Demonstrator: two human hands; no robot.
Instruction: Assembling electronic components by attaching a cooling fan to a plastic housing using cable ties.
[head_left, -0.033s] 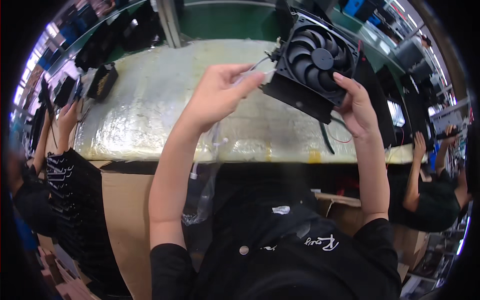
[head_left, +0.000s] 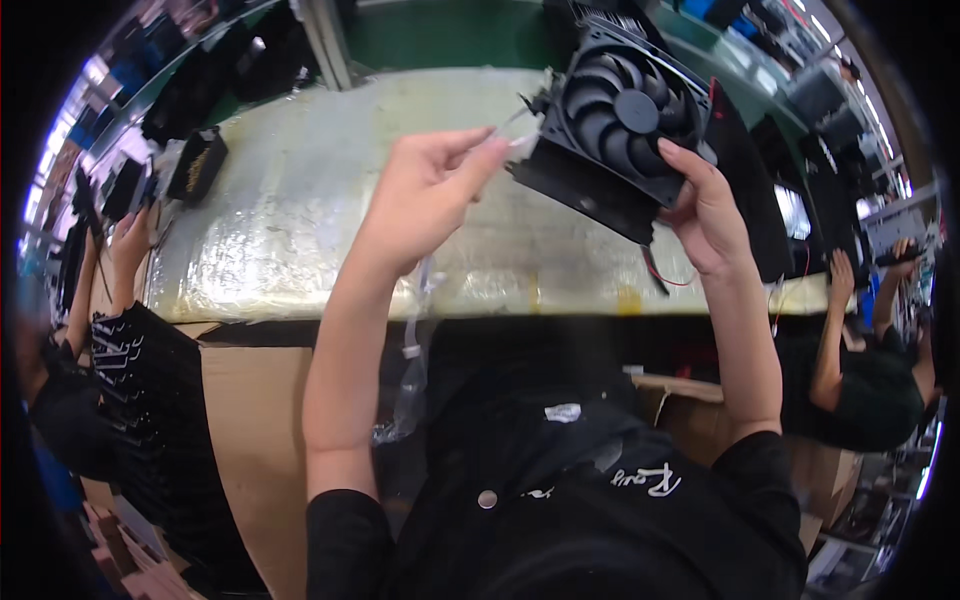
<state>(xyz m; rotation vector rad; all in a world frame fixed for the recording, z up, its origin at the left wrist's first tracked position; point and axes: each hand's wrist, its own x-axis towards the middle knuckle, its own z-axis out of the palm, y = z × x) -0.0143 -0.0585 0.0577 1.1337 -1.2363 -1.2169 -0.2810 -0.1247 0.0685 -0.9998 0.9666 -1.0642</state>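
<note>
A black cooling fan [head_left: 635, 110] with curved blades is tilted up above the table, set against a black bracket-like housing [head_left: 585, 195]. Its lower right corner is gripped by my right hand [head_left: 712, 215], thumb on the frame and fingers behind it. Just left of the fan, my left hand [head_left: 428, 195] pinches a thin light cable [head_left: 512, 122] between thumb and fingers, near the housing's edge. A white cable end with a small plug [head_left: 412, 350] hangs below that hand, over the table edge. Thin red and black wires [head_left: 660, 275] dangle under the housing.
A wrapped pale table top [head_left: 300, 220] lies beneath my hands. A black box [head_left: 200, 165] stands at its left end, and dark panels [head_left: 745, 190] are on the right. Co-workers' hands [head_left: 130, 245] show at both sides. Cardboard [head_left: 255, 430] stands below the table edge.
The fan with its housing has shifted slightly left. My left hand, still pinching the cable, has moved a little left, away from the housing. My right hand keeps its hold.
</note>
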